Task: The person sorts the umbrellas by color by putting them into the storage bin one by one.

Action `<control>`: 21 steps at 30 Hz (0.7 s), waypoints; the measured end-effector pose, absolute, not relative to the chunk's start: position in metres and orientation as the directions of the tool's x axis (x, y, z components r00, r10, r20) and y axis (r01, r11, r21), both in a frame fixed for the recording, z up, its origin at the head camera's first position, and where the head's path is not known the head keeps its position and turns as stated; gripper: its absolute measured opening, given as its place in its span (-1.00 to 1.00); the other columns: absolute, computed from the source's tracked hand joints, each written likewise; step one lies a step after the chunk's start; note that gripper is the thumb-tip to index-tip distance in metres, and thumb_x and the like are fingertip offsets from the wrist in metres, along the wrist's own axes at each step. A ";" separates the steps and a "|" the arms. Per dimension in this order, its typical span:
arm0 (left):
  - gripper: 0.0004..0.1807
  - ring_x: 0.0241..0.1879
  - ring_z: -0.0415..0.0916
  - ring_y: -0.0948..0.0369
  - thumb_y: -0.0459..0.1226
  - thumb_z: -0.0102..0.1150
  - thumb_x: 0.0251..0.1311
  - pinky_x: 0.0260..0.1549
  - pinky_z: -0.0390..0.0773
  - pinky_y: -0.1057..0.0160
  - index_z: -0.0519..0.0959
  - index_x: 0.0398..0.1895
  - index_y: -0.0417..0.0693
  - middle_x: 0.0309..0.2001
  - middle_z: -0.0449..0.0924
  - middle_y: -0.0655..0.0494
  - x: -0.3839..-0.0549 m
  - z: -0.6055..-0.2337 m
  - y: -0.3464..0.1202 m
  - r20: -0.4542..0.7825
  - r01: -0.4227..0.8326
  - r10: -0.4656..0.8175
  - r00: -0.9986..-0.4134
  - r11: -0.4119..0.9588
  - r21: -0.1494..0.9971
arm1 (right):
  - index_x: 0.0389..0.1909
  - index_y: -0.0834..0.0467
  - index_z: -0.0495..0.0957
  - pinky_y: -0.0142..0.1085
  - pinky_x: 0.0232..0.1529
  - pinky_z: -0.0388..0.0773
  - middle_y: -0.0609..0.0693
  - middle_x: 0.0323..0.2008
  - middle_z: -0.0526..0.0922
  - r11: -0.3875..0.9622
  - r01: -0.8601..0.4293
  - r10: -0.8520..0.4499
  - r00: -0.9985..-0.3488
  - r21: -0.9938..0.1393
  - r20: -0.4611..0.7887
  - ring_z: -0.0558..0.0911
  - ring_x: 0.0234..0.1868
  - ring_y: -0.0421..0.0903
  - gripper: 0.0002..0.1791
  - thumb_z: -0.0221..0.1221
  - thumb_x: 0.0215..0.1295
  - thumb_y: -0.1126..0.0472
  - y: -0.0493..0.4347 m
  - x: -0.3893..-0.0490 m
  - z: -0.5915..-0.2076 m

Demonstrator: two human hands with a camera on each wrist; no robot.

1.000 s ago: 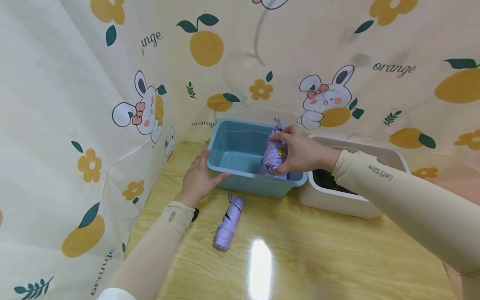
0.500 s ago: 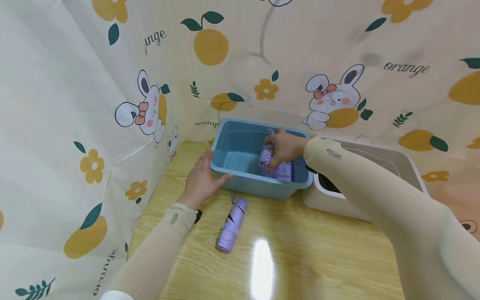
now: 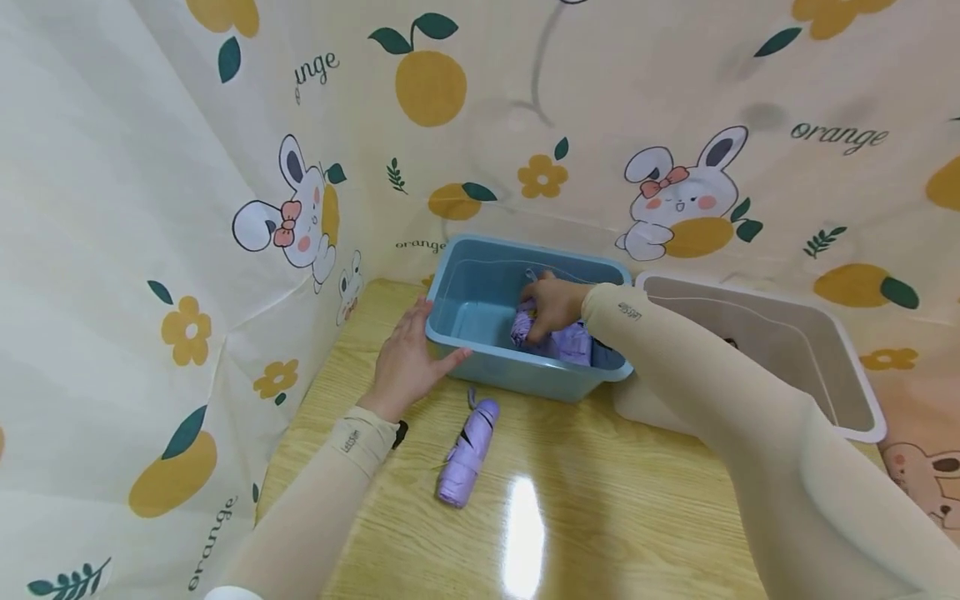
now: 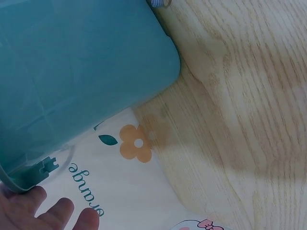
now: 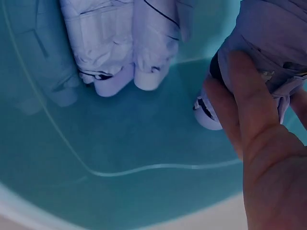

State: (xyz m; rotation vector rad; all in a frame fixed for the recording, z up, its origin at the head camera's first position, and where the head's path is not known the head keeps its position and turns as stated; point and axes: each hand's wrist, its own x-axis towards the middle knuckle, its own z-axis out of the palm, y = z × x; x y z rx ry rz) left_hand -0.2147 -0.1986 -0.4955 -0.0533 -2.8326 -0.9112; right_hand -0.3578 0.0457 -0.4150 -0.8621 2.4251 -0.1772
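My left hand (image 3: 408, 362) rests against the left end of a blue plastic bin (image 3: 495, 371), fingers extended, thumb along the front rim. In the left wrist view its fingertips (image 4: 62, 209) are right at the rim. My right hand (image 3: 553, 308) reaches down into the bin and holds a folded purple umbrella (image 3: 521, 327) from above. The right wrist view shows fingers and thumb round this umbrella (image 5: 278, 28). Folded purple umbrellas (image 5: 98, 43) lie side by side next to it in the bin. Another purple umbrella (image 3: 468, 454) lies on the table in front.
A beige bin (image 3: 765, 333) stands to the right of the blue one, partly covered by my right sleeve (image 3: 697, 367). A printed cloth (image 3: 487, 108) hangs behind and on the left. The wooden table (image 3: 600, 500) lies in front.
My right hand has moved left and lowered the purple umbrella into the blue bin, beside the others. The left hand stays at the bin's left end. The head view has shifted slightly.
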 end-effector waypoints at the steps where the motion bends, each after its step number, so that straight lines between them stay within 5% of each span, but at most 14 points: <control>1: 0.15 0.49 0.03 -0.02 0.39 0.21 0.07 0.30 0.25 -0.16 0.10 0.54 -0.13 0.57 -0.02 -0.04 -0.215 -0.495 -0.199 0.170 0.084 -0.017 -0.985 0.816 0.572 | 0.34 0.26 0.41 -0.01 0.10 0.44 0.27 0.13 0.36 0.783 -0.547 -0.619 -0.635 -0.297 -0.462 0.29 0.11 0.11 -0.07 0.46 -0.11 0.00 0.044 -0.359 -0.418; 14: 0.15 0.49 0.02 0.00 0.38 0.21 0.08 0.33 0.22 -0.10 0.08 0.55 -0.12 0.57 -0.03 -0.04 -0.215 -0.491 -0.196 0.148 0.072 -0.017 -0.989 0.812 0.579 | 0.40 0.27 0.35 -0.03 0.11 0.46 0.29 0.16 0.29 0.804 -0.546 -0.574 -0.609 -0.235 -0.548 0.36 0.11 0.10 -0.01 0.47 -0.07 -0.04 0.034 -0.369 -0.455; 21: 0.13 0.49 0.04 -0.01 0.36 0.21 0.10 0.31 0.24 -0.14 0.09 0.55 -0.12 0.56 -0.01 -0.04 -0.213 -0.491 -0.199 0.160 0.079 -0.018 -0.987 0.812 0.578 | 0.39 0.28 0.35 0.05 0.17 0.44 0.34 0.22 0.31 0.795 -0.580 -0.554 -0.575 -0.177 -0.602 0.33 0.22 0.17 -0.13 0.40 0.11 -0.01 0.028 -0.371 -0.465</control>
